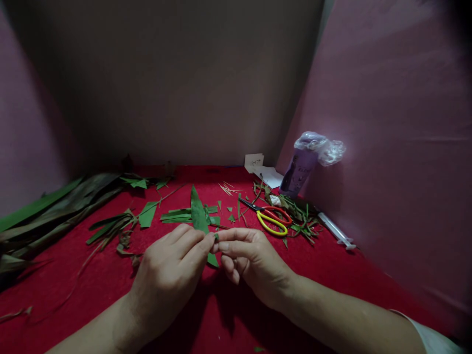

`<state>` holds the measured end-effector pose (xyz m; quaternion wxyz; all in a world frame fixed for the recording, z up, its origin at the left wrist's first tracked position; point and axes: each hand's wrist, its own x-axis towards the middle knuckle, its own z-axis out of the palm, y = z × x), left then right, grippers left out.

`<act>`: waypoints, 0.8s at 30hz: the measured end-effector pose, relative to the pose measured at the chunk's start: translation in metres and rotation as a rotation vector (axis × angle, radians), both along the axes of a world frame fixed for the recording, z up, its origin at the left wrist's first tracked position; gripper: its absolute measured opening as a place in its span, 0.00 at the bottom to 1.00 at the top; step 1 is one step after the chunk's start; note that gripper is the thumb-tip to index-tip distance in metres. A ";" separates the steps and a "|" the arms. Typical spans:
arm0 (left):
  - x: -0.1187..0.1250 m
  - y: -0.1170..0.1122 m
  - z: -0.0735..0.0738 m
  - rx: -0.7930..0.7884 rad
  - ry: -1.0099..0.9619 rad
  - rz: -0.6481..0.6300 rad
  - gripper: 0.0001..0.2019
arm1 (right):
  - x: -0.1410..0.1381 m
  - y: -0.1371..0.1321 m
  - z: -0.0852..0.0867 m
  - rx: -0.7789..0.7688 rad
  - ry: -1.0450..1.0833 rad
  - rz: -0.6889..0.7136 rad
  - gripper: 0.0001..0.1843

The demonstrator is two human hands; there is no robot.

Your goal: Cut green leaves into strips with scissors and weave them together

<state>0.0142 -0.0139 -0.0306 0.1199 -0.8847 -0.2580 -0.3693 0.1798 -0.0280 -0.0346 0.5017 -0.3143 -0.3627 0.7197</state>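
My left hand [173,268] is closed, its thumb and forefinger pinching a long green leaf strip [199,211]. One pointed end rises above the fingers and another part shows below them. Against it, my right hand [254,260] meets the left fingertips, with thumb and forefinger pressed together at a small folded green bit [216,237] of the leaf. Just beyond the hands lie several cut leaf strips [177,216] and small green scraps. To the right rest scissors [271,219] with one red and one yellow handle, their blades pointing away to the left.
Long leaves [55,211] are heaped at the left, with a bundle of dry stalks [114,226] nearer. Thin wooden sticks [229,189], white cards [268,177], a purple tumbler [299,169], leaf trimmings [302,219] and a syringe [335,230] lie toward the right. Walls enclose the red cloth [84,305].
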 end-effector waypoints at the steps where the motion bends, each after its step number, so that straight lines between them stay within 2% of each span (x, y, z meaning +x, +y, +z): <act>1: -0.001 0.000 0.000 0.002 -0.003 0.004 0.08 | 0.000 0.000 0.001 -0.009 0.001 0.004 0.08; 8: -0.003 0.002 0.001 0.002 -0.008 0.053 0.08 | 0.003 -0.003 0.004 -0.069 0.098 0.079 0.12; 17: -0.001 0.004 0.003 0.026 -0.013 0.118 0.05 | 0.005 -0.007 0.008 -0.192 0.286 0.157 0.11; 21: -0.002 0.005 0.002 0.023 -0.034 0.116 0.04 | 0.005 -0.007 0.007 -0.158 0.270 0.165 0.11; 24: -0.003 0.005 0.000 -0.074 -0.099 0.089 0.05 | 0.004 -0.005 0.005 -0.101 0.199 0.142 0.12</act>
